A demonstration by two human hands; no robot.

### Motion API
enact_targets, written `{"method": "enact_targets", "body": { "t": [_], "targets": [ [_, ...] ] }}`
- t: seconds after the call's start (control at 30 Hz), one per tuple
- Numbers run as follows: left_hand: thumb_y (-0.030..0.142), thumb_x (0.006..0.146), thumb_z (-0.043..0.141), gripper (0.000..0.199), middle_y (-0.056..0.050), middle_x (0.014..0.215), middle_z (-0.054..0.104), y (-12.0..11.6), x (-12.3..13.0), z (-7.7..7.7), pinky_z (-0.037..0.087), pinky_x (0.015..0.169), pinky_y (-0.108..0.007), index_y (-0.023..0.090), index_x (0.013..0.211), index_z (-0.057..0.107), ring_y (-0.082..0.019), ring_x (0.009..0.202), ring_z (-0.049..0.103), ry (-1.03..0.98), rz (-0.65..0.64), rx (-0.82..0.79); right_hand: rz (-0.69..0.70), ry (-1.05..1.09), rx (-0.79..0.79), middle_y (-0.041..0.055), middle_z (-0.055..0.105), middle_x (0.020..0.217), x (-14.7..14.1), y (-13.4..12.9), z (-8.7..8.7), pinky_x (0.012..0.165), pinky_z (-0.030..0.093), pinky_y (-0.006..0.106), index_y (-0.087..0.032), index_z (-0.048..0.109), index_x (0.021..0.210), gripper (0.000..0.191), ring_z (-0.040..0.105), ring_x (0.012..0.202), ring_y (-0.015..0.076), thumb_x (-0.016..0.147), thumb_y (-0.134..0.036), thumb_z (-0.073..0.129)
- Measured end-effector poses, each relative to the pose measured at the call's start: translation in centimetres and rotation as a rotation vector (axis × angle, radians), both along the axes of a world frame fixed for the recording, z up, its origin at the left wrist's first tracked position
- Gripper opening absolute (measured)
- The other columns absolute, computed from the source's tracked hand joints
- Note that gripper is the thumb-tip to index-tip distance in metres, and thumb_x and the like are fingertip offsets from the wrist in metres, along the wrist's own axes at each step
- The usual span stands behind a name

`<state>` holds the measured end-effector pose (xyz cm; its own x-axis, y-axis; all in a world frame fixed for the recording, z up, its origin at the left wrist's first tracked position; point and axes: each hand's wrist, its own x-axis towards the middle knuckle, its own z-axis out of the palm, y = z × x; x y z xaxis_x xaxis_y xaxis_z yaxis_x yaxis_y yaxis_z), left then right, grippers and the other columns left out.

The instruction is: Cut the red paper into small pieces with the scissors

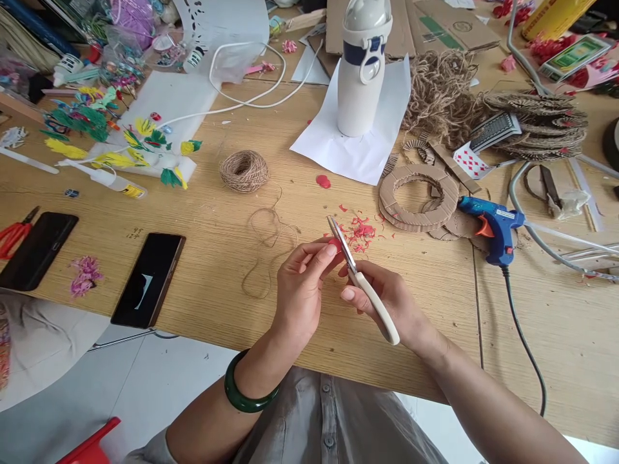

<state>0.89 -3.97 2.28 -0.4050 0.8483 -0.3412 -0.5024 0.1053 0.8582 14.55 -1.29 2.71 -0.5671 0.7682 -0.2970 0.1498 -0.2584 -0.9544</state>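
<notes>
Between thumb and fingers, my left hand [304,283] pinches a small red piece [333,243], whose material I cannot make out. My right hand [382,299] is closed around the pale handle of a pair of scissors [370,296]. The metal blades point up and to the left, right beside the red piece. Just beyond my hands, red clippings [360,233] lie scattered on the wooden table [213,270]. A red rounded piece [324,182] rests farther back. Left of my hands, a loose strand of twine [271,238] trails from a twine ball [244,171].
A white bottle [362,84] stands on white paper [316,142]. To the right are a cardboard ring [418,196] and a blue glue gun [498,225] with its cord hanging over the edge. Two phones [147,280] lie left. Part of another person [39,348] shows at lower left.
</notes>
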Motion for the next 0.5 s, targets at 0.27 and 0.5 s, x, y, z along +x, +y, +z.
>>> {"method": "enact_targets", "body": {
  "t": [0.27, 0.5],
  "targets": [
    [0.026, 0.075, 0.074, 0.01, 0.001, 0.093, 0.072, 0.0, 0.01, 0.15, 0.052, 0.091, -0.032, 0.021, 0.07, 0.067, -0.015, 0.092, 0.067, 0.003, -0.002, -0.01, 0.001, -0.02, -0.001, -0.0031, 0.047, 0.065, 0.06, 0.11, -0.27, 0.049, 0.038, 0.025, -0.015, 0.061, 0.092, 0.047, 0.043, 0.057, 0.0115, 0.073, -0.056, 0.076],
    [0.023, 0.076, 0.074, 0.009, 0.001, 0.09, 0.071, 0.11, 0.01, 0.16, 0.053, 0.089, -0.029, 0.02, 0.069, 0.069, -0.013, 0.087, 0.066, -0.069, 0.002, 0.017, -0.006, -0.013, 0.003, -0.003, 0.047, 0.066, 0.01, 0.17, -0.44, 0.048, 0.038, 0.024, -0.014, 0.062, 0.092, 0.047, 0.043, 0.057, 0.0109, 0.073, -0.053, 0.077]
  ]
}}
